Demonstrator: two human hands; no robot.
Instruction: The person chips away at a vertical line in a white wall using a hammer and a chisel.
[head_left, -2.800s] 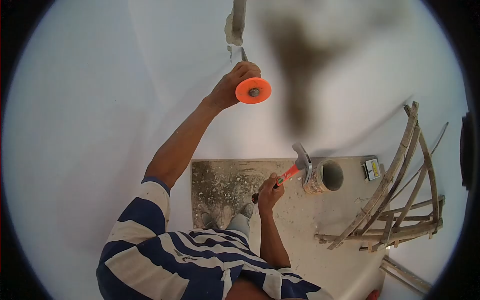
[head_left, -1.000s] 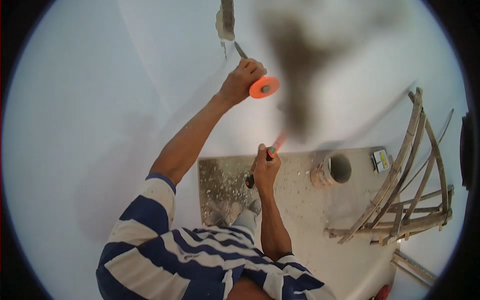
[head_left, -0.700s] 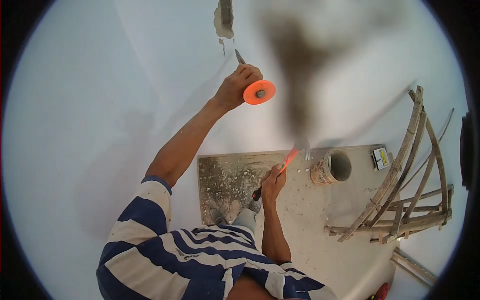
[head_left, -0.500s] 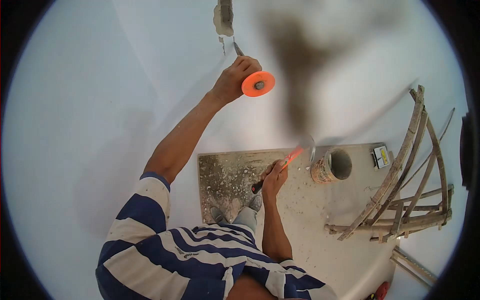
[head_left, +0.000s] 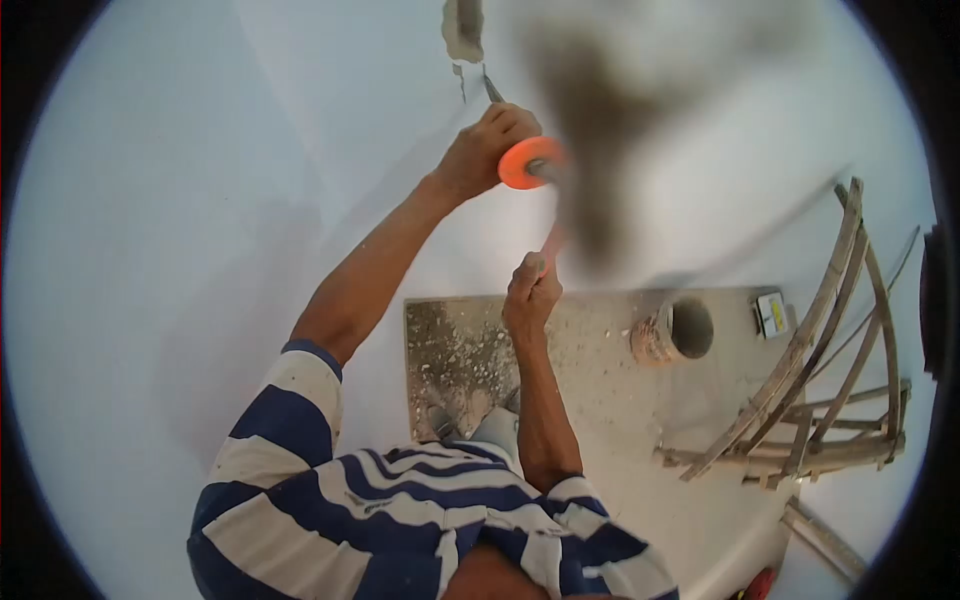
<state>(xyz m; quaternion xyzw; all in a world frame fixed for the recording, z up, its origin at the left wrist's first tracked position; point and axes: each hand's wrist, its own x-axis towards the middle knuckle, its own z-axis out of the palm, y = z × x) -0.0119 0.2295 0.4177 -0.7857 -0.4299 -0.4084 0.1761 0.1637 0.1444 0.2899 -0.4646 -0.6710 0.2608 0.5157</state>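
Head view shows my left hand (head_left: pixel 485 150) wrapped tight around the chisel (head_left: pixel 493 90), its tip on the wall (head_left: pixel 300 120). My right hand (head_left: pixel 530 295) squeezes the hammer (head_left: pixel 550 240) just below.

- One view only, worn on the head, fisheye with dark round edges.
- Looks steeply down along a white wall (head_left: pixel 150 250) to the floor (head_left: pixel 620 400) far below.
- Near: striped shirt (head_left: pixel 400 520) at bottom edge.
- Dark smear blurs the upper middle of the lens.
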